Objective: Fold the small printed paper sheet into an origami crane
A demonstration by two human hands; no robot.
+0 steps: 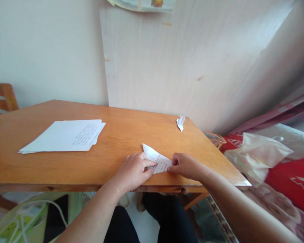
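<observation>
A small folded piece of printed white paper [157, 160] lies near the front edge of the wooden table [121, 135]. My left hand [133, 170] rests on its left side, with fingers pressed down along the paper's lower edge. My right hand [186, 166] pinches the paper's right corner with fingers closed. Both hands touch the same sheet. A small folded paper figure [180, 122] sits at the table's far right corner.
A stack of printed white sheets [66, 135] lies on the table's left half. A wooden chair back [3, 98] shows at far left. Plastic bags [258, 153] and red bedding lie to the right. A pale board leans behind the table.
</observation>
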